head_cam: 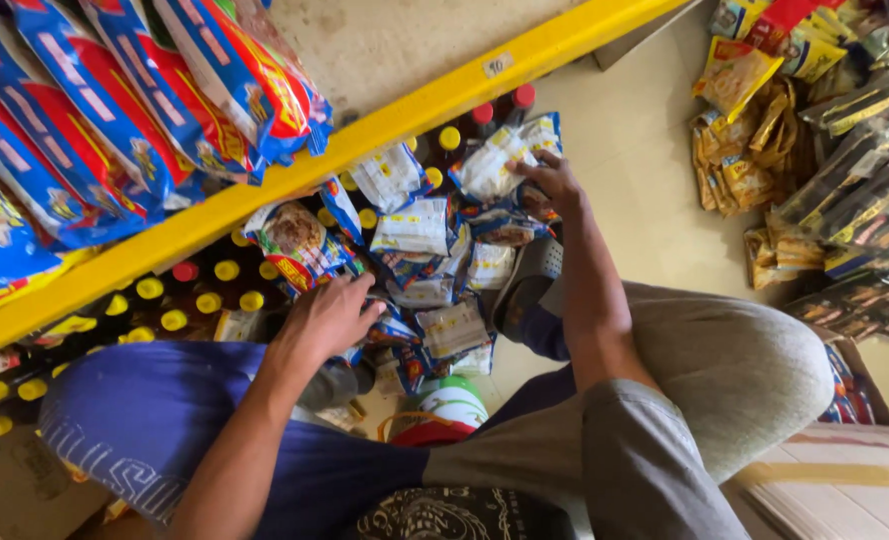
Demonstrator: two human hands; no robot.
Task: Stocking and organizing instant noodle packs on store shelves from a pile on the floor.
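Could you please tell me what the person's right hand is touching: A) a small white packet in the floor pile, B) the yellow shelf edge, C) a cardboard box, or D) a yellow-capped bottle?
A: the right hand rests on a small white packet atop the pile.

A small grocery shop — goods crowd every side. A yellow shelf edge point(385, 125) with a small price tag point(498, 65) carries blue and red snack bags point(115, 110). Below it stand rows of yellow- and red-capped bottles point(205, 285), with small sachet packets point(435, 270) heaped on the floor point(635, 170) — more packaged goods point(825, 150) lie piled to the right.
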